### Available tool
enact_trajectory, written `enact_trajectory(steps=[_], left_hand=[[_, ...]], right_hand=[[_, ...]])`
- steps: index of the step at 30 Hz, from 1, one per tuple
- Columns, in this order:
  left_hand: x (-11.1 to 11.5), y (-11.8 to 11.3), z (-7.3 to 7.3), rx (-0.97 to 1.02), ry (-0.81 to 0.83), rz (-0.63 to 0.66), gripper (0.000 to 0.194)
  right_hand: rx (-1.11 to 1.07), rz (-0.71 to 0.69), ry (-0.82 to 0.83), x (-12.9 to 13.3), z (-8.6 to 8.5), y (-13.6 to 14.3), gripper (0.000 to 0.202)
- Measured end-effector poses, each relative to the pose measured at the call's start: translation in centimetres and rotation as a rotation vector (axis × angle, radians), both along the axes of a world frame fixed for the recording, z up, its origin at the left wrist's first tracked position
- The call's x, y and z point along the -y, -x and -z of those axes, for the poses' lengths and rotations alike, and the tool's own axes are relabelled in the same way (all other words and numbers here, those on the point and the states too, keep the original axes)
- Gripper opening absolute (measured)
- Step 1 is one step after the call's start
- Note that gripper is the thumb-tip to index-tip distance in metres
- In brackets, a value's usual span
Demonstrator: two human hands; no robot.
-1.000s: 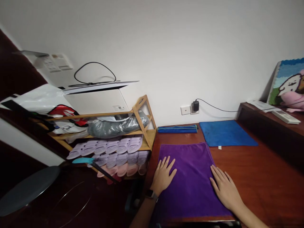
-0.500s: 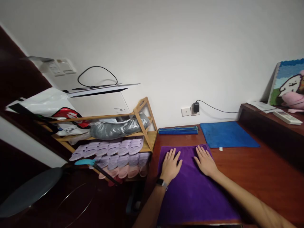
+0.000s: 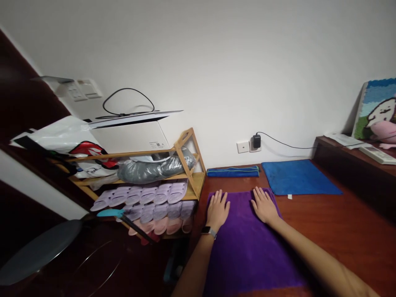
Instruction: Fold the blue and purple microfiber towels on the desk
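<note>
A purple cloth lies spread flat on the reddish-brown wooden table. My left hand rests palm down near its far left corner, fingers stretched out, with a watch on the wrist. Toward the far right corner, my right hand lies flat on the same cloth, fingers extended. Beyond the right hand is a blue cloth, laid out flat with a small white tag at its near edge. A folded blue cloth with a greenish edge lies against the wall.
Left of the table stands a wooden rack with rows of slippers, a plastic-wrapped grey bundle and a white box. A black charger is plugged into the wall, its cord running right to a raised ledge. A dark round seat is at lower left.
My left hand has shifted slightly left and forward toward the purple cloth's far left corner, its fingers closer together. The right hand has slid slightly left and forward. Both stay flat.
</note>
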State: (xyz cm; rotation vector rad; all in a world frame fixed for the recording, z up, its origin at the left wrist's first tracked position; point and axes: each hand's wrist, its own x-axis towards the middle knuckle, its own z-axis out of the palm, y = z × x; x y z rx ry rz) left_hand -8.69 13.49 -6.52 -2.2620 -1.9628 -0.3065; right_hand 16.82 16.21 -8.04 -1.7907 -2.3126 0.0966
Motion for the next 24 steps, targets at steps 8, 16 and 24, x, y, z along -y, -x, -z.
enact_trajectory(steps=[8, 16, 24], left_hand=[[-1.6, 0.7, 0.5, 0.007, 0.2, -0.101, 0.067], [1.9, 2.8, -3.0, -0.107, 0.145, -0.285, 0.058], [3.6, 1.0, -3.4, -0.074, 0.038, 0.201, 0.05]], right_hand=[[0.05, -0.013, 0.136, -2.0, 0.4, -1.6, 0.071], [-0.007, 0.009, -0.021, 3.1, -1.6, -0.4, 0.063], [-0.076, 0.075, -0.012, 13.9, 4.2, -0.8, 0.082]])
